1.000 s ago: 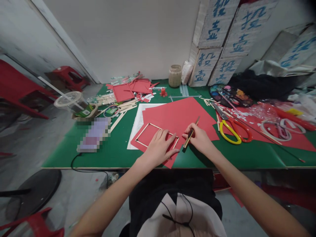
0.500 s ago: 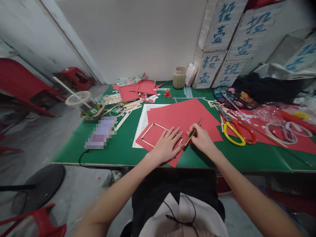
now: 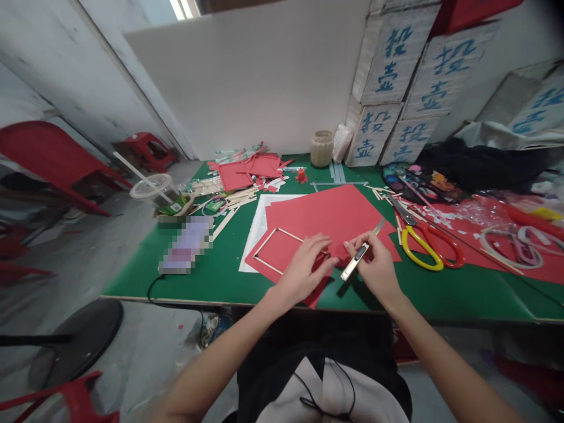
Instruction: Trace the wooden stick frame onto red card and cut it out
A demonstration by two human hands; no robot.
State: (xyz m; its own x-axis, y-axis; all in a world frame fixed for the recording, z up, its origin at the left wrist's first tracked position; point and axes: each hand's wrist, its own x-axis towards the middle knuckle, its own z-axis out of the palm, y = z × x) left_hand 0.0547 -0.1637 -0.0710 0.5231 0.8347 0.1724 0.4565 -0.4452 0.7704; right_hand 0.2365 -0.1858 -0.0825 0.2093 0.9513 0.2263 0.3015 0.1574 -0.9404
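Knife lifted off the paper
Right hand (image 3: 374, 267) now grips the utility knife (image 3: 358, 260) raised at centre frame; left hand (image 3: 304, 270), fingers spread, presses the stick frame (image 3: 275, 249) on red paper (image 3: 335, 211).

One craft knife (image 3: 359, 258), one stick frame (image 3: 282, 249), two pairs of scissors (image 3: 425, 247), one jar (image 3: 321, 148), one plastic cup (image 3: 152, 189).

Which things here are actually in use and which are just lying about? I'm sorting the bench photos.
In use:
- utility knife, held in the right hand
- stick frame on red paper, under the left hand

Lying about:
- scissors
- paint palette
- jar
- plastic cup
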